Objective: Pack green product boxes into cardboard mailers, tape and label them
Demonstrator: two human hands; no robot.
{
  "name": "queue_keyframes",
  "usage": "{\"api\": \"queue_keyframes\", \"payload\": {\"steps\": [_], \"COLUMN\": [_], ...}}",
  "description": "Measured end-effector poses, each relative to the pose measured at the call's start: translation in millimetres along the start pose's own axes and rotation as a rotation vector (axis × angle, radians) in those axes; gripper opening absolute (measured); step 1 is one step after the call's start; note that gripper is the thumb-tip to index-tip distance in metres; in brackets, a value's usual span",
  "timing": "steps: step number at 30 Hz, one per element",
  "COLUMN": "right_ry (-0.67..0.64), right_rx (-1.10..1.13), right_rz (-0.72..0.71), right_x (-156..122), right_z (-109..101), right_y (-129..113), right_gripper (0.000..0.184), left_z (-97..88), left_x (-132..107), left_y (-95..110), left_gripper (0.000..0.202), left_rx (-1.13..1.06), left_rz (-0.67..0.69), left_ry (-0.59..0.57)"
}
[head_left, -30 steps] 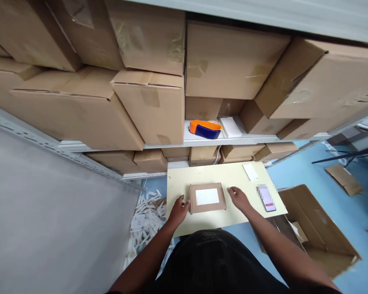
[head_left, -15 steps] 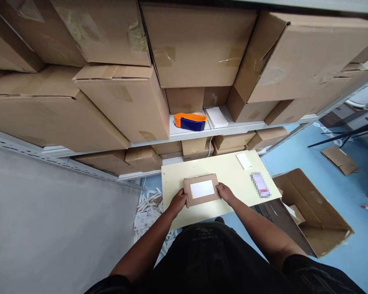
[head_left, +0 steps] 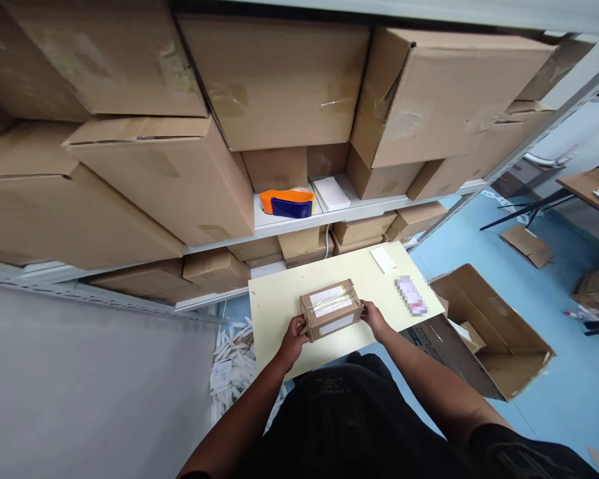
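Small cardboard box (head_left: 332, 309) held between both hands, over the middle of the pale yellow table (head_left: 274, 299). Long axis runs left to right, from one hand to the other, with the right end a little farther from the person. The box is tipped: the taped top with its white label faces up and away, and a second labelled face is turned toward the person. Cannot tell whether its lower edge touches the table.

Left hand (head_left: 293, 339) is at the box's left end, fingers (head_left: 302, 325) curled around the near left corner and gripping it. Right hand (head_left: 374, 318) is at the right end, fingers (head_left: 365, 307) closed against that end.

Just right of the right fingers, a phone (head_left: 410, 296) lies flat on the table, its screen blurred. Beyond it, near the far right corner, a white card (head_left: 383, 261).

Farther out, ahead of the fingers, a shelf (head_left: 299, 223) carries an orange and blue tape dispenser (head_left: 285, 203) with a flat white box (head_left: 330, 193) just beside it. Large brown cartons (head_left: 279, 80) are stacked around and above them.

Right of the right fingers and below table level, an open carton (head_left: 484, 332) lies on the blue floor (head_left: 569, 399). Left of the left fingers, white paper strips (head_left: 232, 359) are heaped on the floor.
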State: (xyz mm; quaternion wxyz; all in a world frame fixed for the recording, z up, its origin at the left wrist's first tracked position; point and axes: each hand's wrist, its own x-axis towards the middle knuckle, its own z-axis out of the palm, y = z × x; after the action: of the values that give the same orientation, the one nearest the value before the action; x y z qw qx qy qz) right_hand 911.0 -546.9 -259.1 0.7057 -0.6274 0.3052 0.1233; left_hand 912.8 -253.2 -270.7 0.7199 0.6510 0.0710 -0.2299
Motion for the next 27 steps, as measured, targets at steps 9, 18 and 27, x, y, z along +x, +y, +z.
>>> {"api": "queue_keyframes", "payload": {"steps": [9, 18, 27], "right_ry": [-0.067, -0.289, -0.335], "right_rx": [-0.243, -0.446, -0.404], "right_rz": [-0.041, 0.109, 0.167], "right_x": [24.7, 56.2, 71.6], "right_z": [-47.5, -114.2, -163.1], "right_y": [12.4, 0.3, -12.8], "right_gripper": [0.046, 0.025, 0.020], "left_z": [-6.9, 163.7, 337.6], "left_x": [23.6, 132.1, 267.1], "left_y": [45.3, 156.0, 99.6], "left_gripper": [0.016, 0.021, 0.023], "left_rx": [0.709, 1.259, 1.626], "left_rz": [-0.009, 0.376, 0.344], "left_ry": [0.095, -0.128, -0.533]}}
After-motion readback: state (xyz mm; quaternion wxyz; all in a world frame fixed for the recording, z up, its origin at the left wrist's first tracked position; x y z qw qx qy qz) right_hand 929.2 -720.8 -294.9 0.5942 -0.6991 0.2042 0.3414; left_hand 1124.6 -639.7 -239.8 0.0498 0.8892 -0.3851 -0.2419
